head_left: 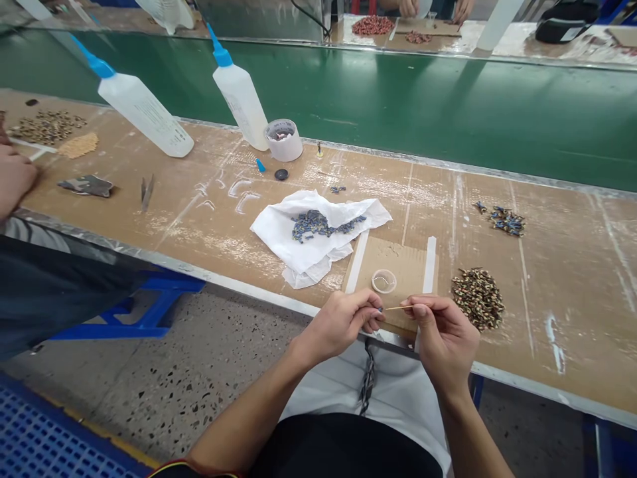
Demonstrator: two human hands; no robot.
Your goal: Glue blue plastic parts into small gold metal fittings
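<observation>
My left hand [348,318] pinches a tiny blue part [381,309] between thumb and fingertips, near the table's front edge. Facing it, my right hand [442,325] is closed on a thin wooden stick [398,307], whose tip points at the blue part; I cannot tell whether they touch. Just beyond my hands, a small clear plastic cup [383,281] stands on a taped piece of cardboard [405,255]. A crumpled white cloth [279,229] up and to the left bears a heap of small blue parts [318,226]. Beside my right hand lies a pile of dark, multicoloured small parts [478,299].
Two white squeeze bottles [144,113] with blue nozzles and a tape roll [283,149] stand toward the green belt [378,99]. Tweezers [146,192] lie at left, near another person's arm [14,176]. More blue parts [506,221] lie at right. Another person's hands [409,8] show across the belt.
</observation>
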